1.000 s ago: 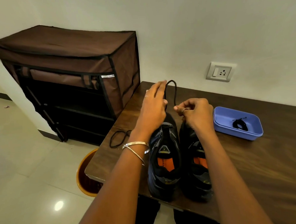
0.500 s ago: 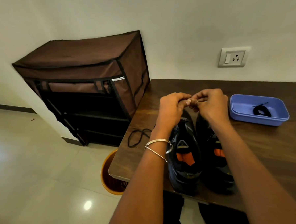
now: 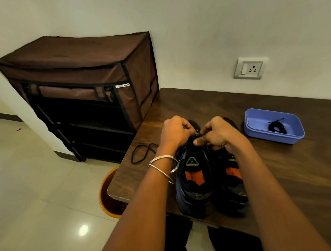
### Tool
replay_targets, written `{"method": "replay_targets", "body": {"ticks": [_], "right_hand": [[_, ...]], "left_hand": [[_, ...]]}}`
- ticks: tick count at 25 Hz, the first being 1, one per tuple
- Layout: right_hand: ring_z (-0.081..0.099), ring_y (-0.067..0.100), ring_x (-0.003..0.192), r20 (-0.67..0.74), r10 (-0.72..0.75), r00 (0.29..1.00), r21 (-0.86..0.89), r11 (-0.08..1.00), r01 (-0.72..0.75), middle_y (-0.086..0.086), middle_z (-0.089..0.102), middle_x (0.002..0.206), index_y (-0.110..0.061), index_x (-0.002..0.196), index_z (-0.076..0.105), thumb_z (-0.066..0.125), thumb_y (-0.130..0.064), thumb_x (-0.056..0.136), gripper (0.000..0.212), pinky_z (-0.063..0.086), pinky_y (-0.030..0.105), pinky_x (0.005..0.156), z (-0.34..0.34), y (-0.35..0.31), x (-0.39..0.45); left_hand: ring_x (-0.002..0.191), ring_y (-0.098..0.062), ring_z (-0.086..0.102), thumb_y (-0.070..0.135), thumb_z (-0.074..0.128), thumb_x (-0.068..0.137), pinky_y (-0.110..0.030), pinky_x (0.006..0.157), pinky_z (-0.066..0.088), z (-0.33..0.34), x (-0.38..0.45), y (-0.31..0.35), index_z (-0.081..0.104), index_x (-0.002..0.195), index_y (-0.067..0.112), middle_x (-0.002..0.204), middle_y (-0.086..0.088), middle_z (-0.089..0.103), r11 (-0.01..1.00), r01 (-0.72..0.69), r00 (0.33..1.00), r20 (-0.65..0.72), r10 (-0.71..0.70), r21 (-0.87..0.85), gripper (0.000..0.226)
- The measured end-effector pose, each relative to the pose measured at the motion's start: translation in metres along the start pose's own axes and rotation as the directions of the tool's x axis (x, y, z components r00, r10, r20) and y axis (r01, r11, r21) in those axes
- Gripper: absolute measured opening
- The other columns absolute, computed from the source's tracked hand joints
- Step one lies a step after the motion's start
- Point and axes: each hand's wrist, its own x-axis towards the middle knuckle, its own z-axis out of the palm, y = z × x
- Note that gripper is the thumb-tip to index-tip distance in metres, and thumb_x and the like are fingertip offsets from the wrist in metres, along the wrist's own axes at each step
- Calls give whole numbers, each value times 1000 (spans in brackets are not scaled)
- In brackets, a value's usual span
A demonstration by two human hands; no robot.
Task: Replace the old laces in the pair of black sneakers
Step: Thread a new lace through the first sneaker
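Two black sneakers stand side by side on the wooden table (image 3: 316, 175), heels toward me: the left sneaker (image 3: 194, 183) and the right sneaker (image 3: 233, 181), both with orange insoles. My left hand (image 3: 175, 132) and my right hand (image 3: 217, 134) meet over the front of the left sneaker, fingers pinched on a black lace end, most of it hidden under them. A loose black lace (image 3: 143, 152) lies in a loop on the table to the left. Another coiled black lace (image 3: 277, 127) sits in a blue tray (image 3: 256, 120) at the right.
A brown fabric shoe rack (image 3: 82, 87) stands left of the table against the wall. An orange bin (image 3: 107, 197) sits on the floor under the table's left corner. A wall socket (image 3: 249, 68) is above the table.
A second ago my left hand held the lace raised in a loop above the shoes. Both hands have since come down and closed together over the left sneaker's front.
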Motion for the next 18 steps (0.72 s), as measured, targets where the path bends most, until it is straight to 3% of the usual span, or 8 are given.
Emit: {"method": "replay_targets", "body": {"ticks": [3,6,11,14,18], "right_hand": [[65,29,94,172,50,984,-90,995,-34,15,63,106,-7,114,60,87,-16,73,51,62,40,72,9,-1,-8],[62,25,79,144,67,987,-56,997,-59,18,62,100,0,111,62,78,-6,80,35,61,37,66,11,6,-4],[63,27,80,135,92,987,75,992,-102,24,69,109,-2,94,68,69,0,85,9,57,31,57,7,15,-5],[63,27,85,141,92,986,125,986,-109,24,69,111,-5,89,68,68,2,86,7,56,31,58,5,17,-6],[62,26,80,152,86,985,123,987,-106,25,69,112,0,100,68,66,3,87,14,56,32,60,5,18,-4]], "left_hand": [[92,-18,65,23,77,80,-34,83,56,7,1,-3,65,58,31,94,-2,70,991,133,989,54,-135,31,26],[98,-22,64,20,78,79,-34,83,55,16,1,-1,74,75,19,104,-6,67,968,242,969,42,-245,58,6],[96,-25,64,25,78,78,-36,78,57,26,4,-1,73,98,12,106,-8,66,934,357,934,4,-357,17,23],[95,-26,64,27,77,80,-38,78,57,33,5,1,72,101,16,106,-6,65,915,403,915,-13,-403,34,24],[96,-27,64,26,74,81,-39,80,57,42,8,-1,72,103,15,109,-7,65,897,441,897,9,-441,1,25]]}}
